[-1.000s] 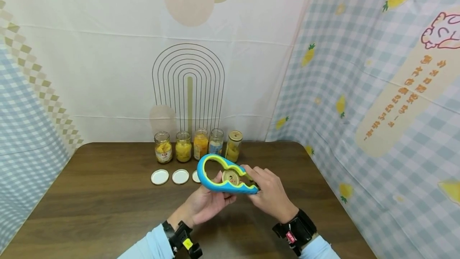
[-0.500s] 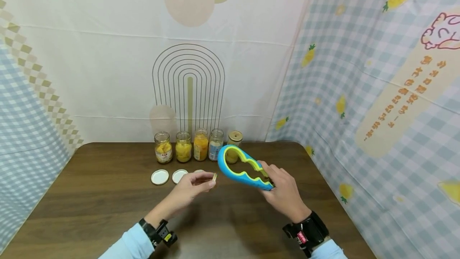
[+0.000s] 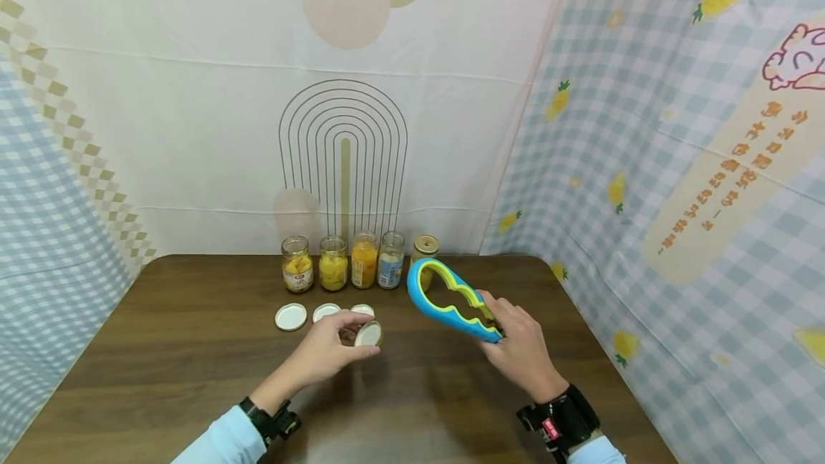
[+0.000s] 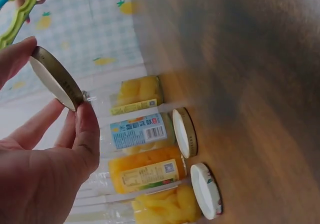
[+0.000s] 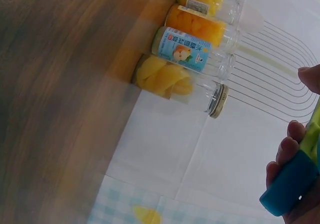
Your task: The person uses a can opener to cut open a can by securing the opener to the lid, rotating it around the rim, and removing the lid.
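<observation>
My left hand (image 3: 327, 353) holds a gold jar lid (image 3: 369, 334) above the table, its white inner side showing. In the left wrist view the lid (image 4: 56, 79) is pinched by its edge between thumb and fingers. My right hand (image 3: 518, 346) grips the handle end of a blue and lime-green jar opener (image 3: 445, 312), whose wavy-edged loop points left and away from me. Within that loop nothing is held. Behind the opener's tip stands a jar with its gold lid on (image 3: 426, 243); the right wrist view shows pale yellow fruit pieces in this closed jar (image 5: 165, 79).
Left of the closed jar stand several lidless jars: one with a blue label (image 3: 390, 263), one with orange fruit (image 3: 364, 263), others with yellow fruit (image 3: 333, 267). White-lined lids (image 3: 291, 317) lie on the brown table (image 3: 193, 364) before them. Cloth (image 3: 193, 127) hangs behind.
The left hand has drawn the lid out of the opener's loop, moved left and turned it over to show its white inside. The right hand has shifted right with the opener.
</observation>
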Available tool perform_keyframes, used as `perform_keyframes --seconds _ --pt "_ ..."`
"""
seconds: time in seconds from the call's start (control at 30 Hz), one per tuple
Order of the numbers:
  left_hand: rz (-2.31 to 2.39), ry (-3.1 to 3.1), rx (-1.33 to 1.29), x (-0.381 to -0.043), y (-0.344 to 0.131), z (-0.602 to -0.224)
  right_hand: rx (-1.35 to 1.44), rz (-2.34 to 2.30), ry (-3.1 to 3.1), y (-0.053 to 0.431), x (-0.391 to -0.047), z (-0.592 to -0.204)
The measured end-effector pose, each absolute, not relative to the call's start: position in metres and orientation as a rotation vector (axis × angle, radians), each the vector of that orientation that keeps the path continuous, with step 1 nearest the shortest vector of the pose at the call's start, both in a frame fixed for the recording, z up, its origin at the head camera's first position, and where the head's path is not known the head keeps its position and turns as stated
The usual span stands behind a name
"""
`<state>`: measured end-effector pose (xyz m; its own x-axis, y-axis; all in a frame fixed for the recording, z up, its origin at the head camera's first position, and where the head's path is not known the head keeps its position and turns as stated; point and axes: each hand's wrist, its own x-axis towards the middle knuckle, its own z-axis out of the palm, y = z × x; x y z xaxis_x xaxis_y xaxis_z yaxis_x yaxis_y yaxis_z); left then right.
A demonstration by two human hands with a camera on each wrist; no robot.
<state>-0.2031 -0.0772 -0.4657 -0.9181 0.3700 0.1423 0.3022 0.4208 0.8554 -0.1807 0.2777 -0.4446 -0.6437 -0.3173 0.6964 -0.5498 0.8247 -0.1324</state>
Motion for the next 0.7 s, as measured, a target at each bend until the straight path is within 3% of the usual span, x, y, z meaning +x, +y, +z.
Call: perform_keyframes --seconds 0.27,0.47,0.7 --pt "1.182 2.787 0.728 -0.219 -0.053 -0.469 0.621 0.456 -2.322 0.275 -0.181 -0.443" --pt "0.862 2.856 0.887 -0.249 -0.033 -0.488 0.618 0.458 -2.325 0.274 -0.182 -0.442" --pt "0.545 2.847 0.846 -0.263 -0.013 -0.483 0.612 0.470 -2.329 0.275 -0.181 -0.443"
